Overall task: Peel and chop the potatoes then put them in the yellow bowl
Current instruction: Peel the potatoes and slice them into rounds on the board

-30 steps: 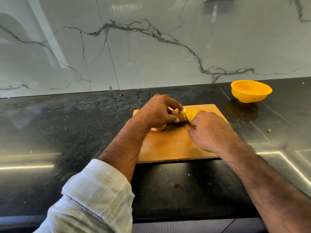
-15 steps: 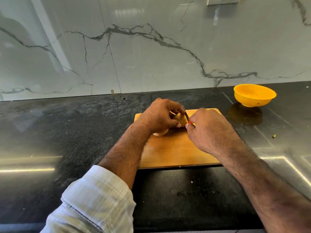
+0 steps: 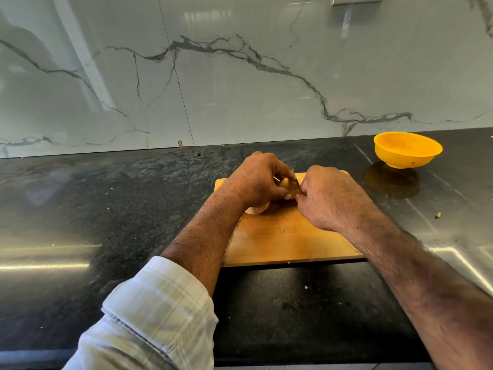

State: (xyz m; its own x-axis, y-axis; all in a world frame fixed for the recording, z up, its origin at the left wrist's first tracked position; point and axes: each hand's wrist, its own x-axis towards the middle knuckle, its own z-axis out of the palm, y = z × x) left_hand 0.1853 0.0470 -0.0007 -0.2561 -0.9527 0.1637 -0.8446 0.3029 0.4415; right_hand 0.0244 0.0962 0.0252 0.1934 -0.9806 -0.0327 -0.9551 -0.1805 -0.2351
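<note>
1. The left hand (image 3: 257, 181) is curling around a potato (image 3: 289, 188), holding it above the far end of the wooden cutting board (image 3: 288, 236).
2. The right hand (image 3: 329, 198) is gripping a knife (image 3: 294, 175), its blade tip showing between the hands against the potato.
3. A second pale potato (image 3: 257, 209) is lying on the board under the left hand.
4. The yellow bowl (image 3: 406, 150) is sitting on the black countertop (image 3: 106, 209) at two o'clock from the board, well apart.

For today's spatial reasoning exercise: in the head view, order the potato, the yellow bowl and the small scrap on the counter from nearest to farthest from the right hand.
1. potato: touching the right hand, on its left.
2. small scrap: right, on the counter.
3. yellow bowl: far right, near the wall.
</note>
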